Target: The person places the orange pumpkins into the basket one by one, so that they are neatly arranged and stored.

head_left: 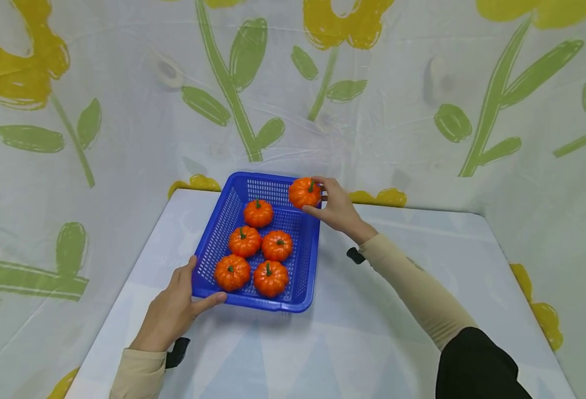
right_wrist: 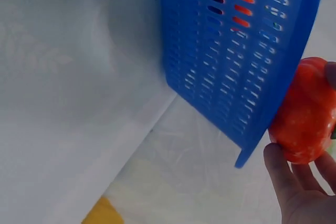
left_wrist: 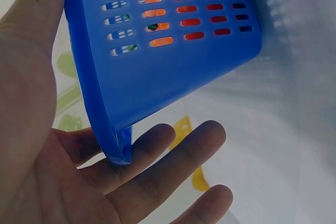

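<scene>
A blue plastic basket (head_left: pixel 317 249) with slotted walls holds several small orange toy pumpkins (head_left: pixel 243 241) with green stems. At its near left corner my left hand (head_left: pixel 175 302) grips the rim, thumb along the front edge and fingers at the left side. The left wrist view shows the left hand's other fingers (left_wrist: pixel 173 161) spread beneath the rim. My right hand (head_left: pixel 340 209) holds another orange pumpkin (head_left: pixel 304 193) between thumb and fingers, over the basket's far right corner. In the right wrist view this pumpkin (right_wrist: pixel 304 111) appears beside the rim, partly hidden by it.
The basket stands on a pale table (head_left: pixel 372 343) with a faint blue pattern. A white sheet (head_left: pixel 397 127) printed with yellow flowers and green leaves hangs behind and along both sides. Dark straps (head_left: pixel 178 352) show at both wrists.
</scene>
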Action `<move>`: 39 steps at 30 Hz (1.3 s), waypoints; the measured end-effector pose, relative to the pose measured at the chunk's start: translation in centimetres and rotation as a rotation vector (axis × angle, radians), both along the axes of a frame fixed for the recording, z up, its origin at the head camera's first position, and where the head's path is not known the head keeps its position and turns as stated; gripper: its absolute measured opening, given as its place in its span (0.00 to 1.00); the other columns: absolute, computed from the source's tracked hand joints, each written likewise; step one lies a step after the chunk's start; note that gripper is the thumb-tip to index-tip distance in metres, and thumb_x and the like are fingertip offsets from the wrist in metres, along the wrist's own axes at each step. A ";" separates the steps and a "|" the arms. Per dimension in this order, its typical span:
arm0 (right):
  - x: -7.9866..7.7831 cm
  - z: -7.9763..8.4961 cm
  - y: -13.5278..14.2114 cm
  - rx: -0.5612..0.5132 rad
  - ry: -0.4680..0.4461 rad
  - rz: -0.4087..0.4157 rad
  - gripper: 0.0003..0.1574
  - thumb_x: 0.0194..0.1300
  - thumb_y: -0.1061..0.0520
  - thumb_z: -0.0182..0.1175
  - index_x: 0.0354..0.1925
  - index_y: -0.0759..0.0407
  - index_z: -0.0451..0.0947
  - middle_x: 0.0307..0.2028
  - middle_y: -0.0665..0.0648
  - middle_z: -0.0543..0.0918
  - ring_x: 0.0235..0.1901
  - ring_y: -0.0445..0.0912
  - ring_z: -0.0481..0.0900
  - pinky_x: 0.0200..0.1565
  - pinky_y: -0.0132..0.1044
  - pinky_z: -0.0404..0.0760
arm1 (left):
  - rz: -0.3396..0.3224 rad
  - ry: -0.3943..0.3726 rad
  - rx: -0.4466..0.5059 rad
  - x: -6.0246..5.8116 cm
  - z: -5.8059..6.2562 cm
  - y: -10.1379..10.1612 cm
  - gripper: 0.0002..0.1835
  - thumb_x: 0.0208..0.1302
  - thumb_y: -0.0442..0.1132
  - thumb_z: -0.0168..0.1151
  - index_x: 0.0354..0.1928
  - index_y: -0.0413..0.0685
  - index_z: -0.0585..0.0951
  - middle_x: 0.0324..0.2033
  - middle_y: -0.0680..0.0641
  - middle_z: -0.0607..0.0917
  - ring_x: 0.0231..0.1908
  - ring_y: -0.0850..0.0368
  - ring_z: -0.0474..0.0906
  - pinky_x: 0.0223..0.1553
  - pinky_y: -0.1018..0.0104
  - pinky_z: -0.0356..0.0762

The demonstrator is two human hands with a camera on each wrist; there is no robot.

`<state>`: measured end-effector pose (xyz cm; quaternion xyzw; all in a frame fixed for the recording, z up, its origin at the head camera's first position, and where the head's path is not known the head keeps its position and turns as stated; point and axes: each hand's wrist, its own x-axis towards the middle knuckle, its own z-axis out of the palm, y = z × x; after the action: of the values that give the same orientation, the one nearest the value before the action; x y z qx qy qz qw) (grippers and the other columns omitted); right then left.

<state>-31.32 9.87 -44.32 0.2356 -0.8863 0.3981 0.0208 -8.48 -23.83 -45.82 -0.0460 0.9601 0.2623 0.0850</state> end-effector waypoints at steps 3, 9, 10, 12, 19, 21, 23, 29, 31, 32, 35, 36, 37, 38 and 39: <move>-0.2 0.0 -0.9 0.063 -0.018 0.008 0.48 0.63 0.46 0.73 0.73 0.58 0.62 0.66 0.62 0.69 0.62 0.54 0.72 0.63 0.48 0.77 | 0.005 -0.014 0.004 0.0 0.1 0.0 0.69 0.54 0.80 0.57 0.80 0.36 0.43 0.71 0.26 0.59 0.64 0.25 0.68 0.57 0.30 0.73; -0.8 0.1 -2.6 0.157 -0.053 0.042 0.48 0.62 0.48 0.73 0.72 0.59 0.62 0.67 0.64 0.67 0.63 0.54 0.72 0.66 0.46 0.74 | 0.000 -0.018 0.004 0.0 0.1 0.0 0.69 0.54 0.80 0.57 0.80 0.36 0.43 0.71 0.25 0.59 0.64 0.25 0.67 0.57 0.30 0.72; -0.9 0.0 -2.9 0.171 -0.058 0.045 0.48 0.62 0.49 0.73 0.72 0.60 0.62 0.67 0.64 0.66 0.63 0.55 0.72 0.66 0.46 0.74 | 0.000 -0.017 0.005 0.0 0.1 0.0 0.69 0.54 0.80 0.57 0.80 0.36 0.43 0.71 0.25 0.59 0.64 0.25 0.67 0.57 0.30 0.72; -1.2 -0.1 -3.2 0.195 -0.064 0.051 0.48 0.62 0.49 0.73 0.71 0.60 0.62 0.67 0.65 0.65 0.62 0.55 0.72 0.66 0.46 0.74 | -0.001 -0.020 0.006 -0.1 0.1 0.0 0.69 0.54 0.80 0.57 0.80 0.36 0.43 0.71 0.25 0.58 0.64 0.24 0.67 0.57 0.30 0.72; -2.0 -0.7 -4.2 0.262 -0.066 0.083 0.47 0.61 0.49 0.73 0.71 0.60 0.64 0.66 0.66 0.64 0.59 0.56 0.74 0.63 0.47 0.77 | 0.009 -0.039 0.008 0.0 0.1 0.1 0.70 0.53 0.80 0.57 0.80 0.37 0.42 0.71 0.26 0.58 0.65 0.25 0.67 0.58 0.30 0.71; -2.2 -0.9 -4.3 0.280 -0.062 0.098 0.46 0.61 0.50 0.74 0.70 0.59 0.65 0.65 0.66 0.64 0.58 0.57 0.75 0.63 0.47 0.77 | 0.008 -0.035 0.006 -0.1 0.1 0.1 0.70 0.53 0.80 0.57 0.80 0.37 0.42 0.71 0.26 0.58 0.64 0.25 0.67 0.58 0.30 0.71; -2.3 -1.1 -4.4 0.298 -0.058 0.113 0.45 0.61 0.51 0.74 0.69 0.59 0.65 0.65 0.66 0.64 0.58 0.57 0.75 0.63 0.48 0.77 | 0.008 -0.034 0.006 -0.1 0.1 0.1 0.70 0.53 0.80 0.57 0.80 0.37 0.42 0.71 0.25 0.58 0.65 0.25 0.66 0.58 0.30 0.71; -2.3 -1.6 -4.6 0.360 -0.026 0.141 0.45 0.61 0.50 0.73 0.70 0.58 0.65 0.65 0.65 0.65 0.60 0.56 0.74 0.65 0.48 0.75 | 0.012 -0.039 0.015 -0.1 0.1 0.1 0.70 0.53 0.80 0.58 0.80 0.37 0.42 0.72 0.26 0.57 0.65 0.24 0.65 0.59 0.30 0.70; -2.3 -1.6 -4.7 0.372 -0.016 0.146 0.44 0.61 0.50 0.73 0.70 0.58 0.66 0.65 0.64 0.66 0.60 0.56 0.74 0.65 0.48 0.74 | 0.013 -0.039 0.014 -0.1 0.1 0.1 0.70 0.53 0.80 0.58 0.80 0.37 0.42 0.72 0.26 0.57 0.65 0.25 0.65 0.59 0.30 0.70; -2.3 -1.6 -4.7 0.378 -0.016 0.145 0.44 0.61 0.50 0.73 0.70 0.58 0.66 0.65 0.64 0.66 0.60 0.56 0.74 0.65 0.48 0.74 | 0.013 -0.037 0.015 -0.1 0.1 0.1 0.70 0.53 0.80 0.58 0.80 0.37 0.42 0.72 0.26 0.57 0.65 0.25 0.65 0.59 0.30 0.70; -2.2 -1.7 -4.8 0.412 -0.014 0.147 0.44 0.62 0.49 0.73 0.70 0.57 0.66 0.65 0.64 0.67 0.59 0.56 0.75 0.65 0.48 0.74 | 0.011 -0.031 0.014 -0.1 0.1 0.1 0.69 0.53 0.79 0.58 0.80 0.37 0.42 0.72 0.26 0.57 0.65 0.25 0.65 0.59 0.30 0.70; -2.2 -1.7 -4.8 0.434 -0.012 0.147 0.45 0.62 0.48 0.72 0.70 0.57 0.65 0.65 0.64 0.67 0.59 0.56 0.75 0.65 0.48 0.75 | 0.010 -0.028 0.014 -0.1 0.1 0.1 0.69 0.54 0.79 0.58 0.80 0.37 0.42 0.72 0.26 0.57 0.65 0.25 0.65 0.59 0.30 0.70; -2.1 -1.7 -4.9 0.464 -0.010 0.146 0.45 0.63 0.46 0.72 0.71 0.56 0.65 0.65 0.63 0.67 0.58 0.56 0.76 0.65 0.49 0.75 | 0.009 -0.026 0.015 -0.1 0.1 0.1 0.69 0.54 0.79 0.58 0.80 0.37 0.42 0.72 0.26 0.58 0.65 0.25 0.66 0.59 0.30 0.70; -2.0 -1.7 -4.9 0.492 -0.007 0.146 0.45 0.63 0.45 0.71 0.71 0.55 0.65 0.66 0.63 0.67 0.58 0.56 0.76 0.64 0.50 0.76 | 0.009 -0.024 0.016 -0.1 0.1 0.1 0.69 0.54 0.79 0.58 0.80 0.37 0.43 0.72 0.26 0.58 0.65 0.25 0.66 0.59 0.30 0.70; -2.0 -1.8 -4.9 0.519 -0.003 0.147 0.45 0.63 0.44 0.70 0.71 0.54 0.65 0.66 0.63 0.67 0.58 0.57 0.77 0.64 0.50 0.76 | 0.009 -0.022 0.016 -0.1 0.0 0.1 0.69 0.54 0.79 0.58 0.80 0.37 0.43 0.72 0.26 0.58 0.65 0.25 0.66 0.59 0.30 0.70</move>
<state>-33.28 4.93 -46.09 0.2962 -0.9393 0.1583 -0.0704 -8.60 -23.72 -45.78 -0.0525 0.9568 0.2698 0.0949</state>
